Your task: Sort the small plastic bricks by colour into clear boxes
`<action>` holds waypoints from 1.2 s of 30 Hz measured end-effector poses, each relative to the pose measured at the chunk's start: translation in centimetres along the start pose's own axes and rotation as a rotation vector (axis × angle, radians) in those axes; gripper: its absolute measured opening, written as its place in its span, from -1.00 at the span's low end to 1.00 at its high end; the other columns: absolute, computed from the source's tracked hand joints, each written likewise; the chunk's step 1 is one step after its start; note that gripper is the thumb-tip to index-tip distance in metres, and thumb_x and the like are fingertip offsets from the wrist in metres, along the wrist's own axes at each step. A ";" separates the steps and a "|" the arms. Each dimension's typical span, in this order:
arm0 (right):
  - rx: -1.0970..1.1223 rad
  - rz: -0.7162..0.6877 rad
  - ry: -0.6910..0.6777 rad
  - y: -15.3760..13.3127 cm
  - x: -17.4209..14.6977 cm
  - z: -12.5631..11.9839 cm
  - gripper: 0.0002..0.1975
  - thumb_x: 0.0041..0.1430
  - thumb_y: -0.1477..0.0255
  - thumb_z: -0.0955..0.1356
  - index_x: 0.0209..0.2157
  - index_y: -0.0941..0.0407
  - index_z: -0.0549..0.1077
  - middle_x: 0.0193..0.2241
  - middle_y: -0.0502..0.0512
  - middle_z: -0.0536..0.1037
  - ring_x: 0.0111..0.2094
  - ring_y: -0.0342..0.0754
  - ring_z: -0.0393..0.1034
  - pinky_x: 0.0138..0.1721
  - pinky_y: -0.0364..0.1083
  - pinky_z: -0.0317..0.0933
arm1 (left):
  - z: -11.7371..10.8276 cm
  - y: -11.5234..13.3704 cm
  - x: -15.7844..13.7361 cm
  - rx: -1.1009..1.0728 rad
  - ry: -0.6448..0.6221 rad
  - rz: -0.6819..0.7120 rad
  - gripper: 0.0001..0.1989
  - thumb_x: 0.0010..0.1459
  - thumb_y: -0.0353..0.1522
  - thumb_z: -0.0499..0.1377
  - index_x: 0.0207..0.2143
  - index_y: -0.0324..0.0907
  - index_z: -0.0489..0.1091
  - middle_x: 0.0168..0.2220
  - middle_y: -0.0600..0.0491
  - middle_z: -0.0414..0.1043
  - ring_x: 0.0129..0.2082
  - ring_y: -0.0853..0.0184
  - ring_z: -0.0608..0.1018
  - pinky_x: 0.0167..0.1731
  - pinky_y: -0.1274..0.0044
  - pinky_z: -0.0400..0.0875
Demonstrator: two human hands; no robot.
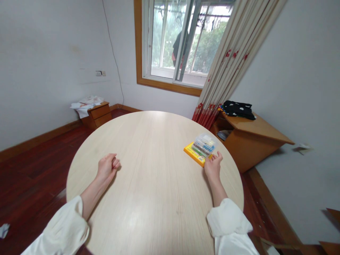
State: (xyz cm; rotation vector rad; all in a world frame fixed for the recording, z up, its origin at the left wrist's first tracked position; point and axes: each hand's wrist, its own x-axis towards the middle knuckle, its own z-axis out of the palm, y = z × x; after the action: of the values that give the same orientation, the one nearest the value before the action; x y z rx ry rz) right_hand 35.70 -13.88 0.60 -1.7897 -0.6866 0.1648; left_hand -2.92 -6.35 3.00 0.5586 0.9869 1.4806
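Note:
My left hand [107,165] rests on the left part of the round table [156,198], its fingers curled into a loose fist with nothing visible in them. On the right side lies a flat yellow box [194,154] with colourful printing. Over its far part sits a clear plastic case [205,141] with blue, green and dark contents that I cannot name. My right hand [213,165] is at the near right corner of the box, thumb side against it. Its fingers are bent but apart, and some fingertips are partly hidden.
Behind the table on the right, a tilted wooden cabinet [260,141] carries a folded black cloth with white spots [237,109]. A small drawer unit [99,115] with papers stands at the back left. A long curtain [225,67] hangs beside the window; a person [177,47] is beyond the glass.

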 end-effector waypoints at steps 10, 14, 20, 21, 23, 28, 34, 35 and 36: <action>-0.001 -0.001 -0.026 -0.2 -0.2 -0.1 -0.25 -0.05 0.38 0.24 0.19 0.23 -0.07 0.07 0.35 0.26 0.09 0.05 0.23 0.13 0.03 0.08 | 0.0 0.0 0.0 -0.001 -0.012 -0.003 -0.60 -0.21 -0.52 0.20 -0.69 -0.15 -0.07 -0.81 0.34 -0.14 -0.82 0.62 -0.03 -0.81 0.68 -0.12; 0.005 -0.006 -0.020 0.0 -0.1 0.0 -0.25 -0.06 0.38 0.25 0.19 0.20 -0.06 0.06 0.32 0.28 0.08 0.06 0.24 0.11 0.05 0.09 | 0.0 0.0 -0.1 0.001 -0.013 -0.003 -0.60 -0.21 -0.51 0.20 -0.69 -0.16 -0.07 -0.81 0.34 -0.14 -0.82 0.62 -0.03 -0.81 0.68 -0.12; 0.024 -0.017 -0.011 0.0 -0.1 0.0 -0.26 -0.07 0.39 0.25 0.18 0.18 -0.05 0.04 0.31 0.30 0.06 0.05 0.25 0.11 0.05 0.09 | 0.0 0.0 -0.1 -0.009 -0.027 -0.014 -0.60 -0.23 -0.51 0.21 -0.68 -0.16 -0.06 -0.81 0.34 -0.14 -0.81 0.62 -0.02 -0.81 0.69 -0.13; 0.021 -0.019 -0.008 0.0 -0.1 0.0 -0.26 -0.07 0.39 0.25 0.18 0.18 -0.04 0.04 0.30 0.30 0.06 0.05 0.25 0.11 0.05 0.09 | 0.0 -0.1 0.0 -0.011 -0.028 -0.014 -0.60 -0.23 -0.51 0.21 -0.68 -0.16 -0.06 -0.81 0.34 -0.14 -0.81 0.62 -0.02 -0.81 0.69 -0.13; 0.012 -0.021 -0.004 -0.1 -0.1 0.0 -0.26 -0.07 0.39 0.24 0.18 0.19 -0.04 0.04 0.30 0.30 0.05 0.05 0.25 0.11 0.05 0.09 | 0.0 -0.1 0.0 -0.014 -0.028 -0.011 -0.60 -0.23 -0.51 0.21 -0.68 -0.16 -0.06 -0.81 0.34 -0.14 -0.81 0.62 -0.03 -0.81 0.69 -0.13; -0.004 -0.018 -0.001 -0.1 -0.1 0.0 -0.25 -0.07 0.37 0.25 0.18 0.21 -0.03 0.04 0.33 0.28 0.05 0.07 0.25 0.10 0.06 0.10 | -0.1 -0.2 0.1 -0.012 -0.032 -0.015 -0.61 -0.23 -0.51 0.22 -0.68 -0.16 -0.04 -0.81 0.34 -0.14 -0.81 0.62 -0.03 -0.81 0.69 -0.13; 0.024 -0.025 0.013 0.0 -0.2 0.0 -0.25 -0.09 0.37 0.27 0.18 0.17 0.00 0.04 0.31 0.28 0.05 0.08 0.24 0.10 0.08 0.09 | -0.2 -0.2 0.1 -0.011 -0.036 -0.019 -0.60 -0.22 -0.51 0.22 -0.68 -0.16 -0.05 -0.80 0.34 -0.15 -0.81 0.62 -0.03 -0.80 0.69 -0.12; 0.025 -0.021 0.014 0.0 -0.2 0.0 -0.25 -0.09 0.37 0.27 0.18 0.18 0.00 0.04 0.32 0.28 0.05 0.09 0.24 0.10 0.09 0.09 | -0.2 -0.2 0.2 -0.013 -0.034 -0.017 -0.60 -0.22 -0.51 0.22 -0.68 -0.16 -0.05 -0.80 0.34 -0.15 -0.81 0.62 -0.03 -0.80 0.69 -0.12; 0.026 -0.021 0.014 -0.1 -0.2 0.0 -0.25 -0.10 0.37 0.27 0.18 0.18 0.01 0.04 0.32 0.28 0.05 0.10 0.24 0.10 0.09 0.09 | -0.2 -0.2 0.2 -0.013 -0.034 -0.016 -0.59 -0.22 -0.51 0.22 -0.68 -0.16 -0.06 -0.80 0.34 -0.16 -0.81 0.62 -0.03 -0.80 0.69 -0.12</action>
State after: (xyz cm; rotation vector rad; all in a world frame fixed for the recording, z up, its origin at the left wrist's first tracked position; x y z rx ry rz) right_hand 35.51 -13.97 0.62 -1.7569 -0.6901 0.1464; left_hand -2.96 -6.26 2.69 0.5637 0.9523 1.4579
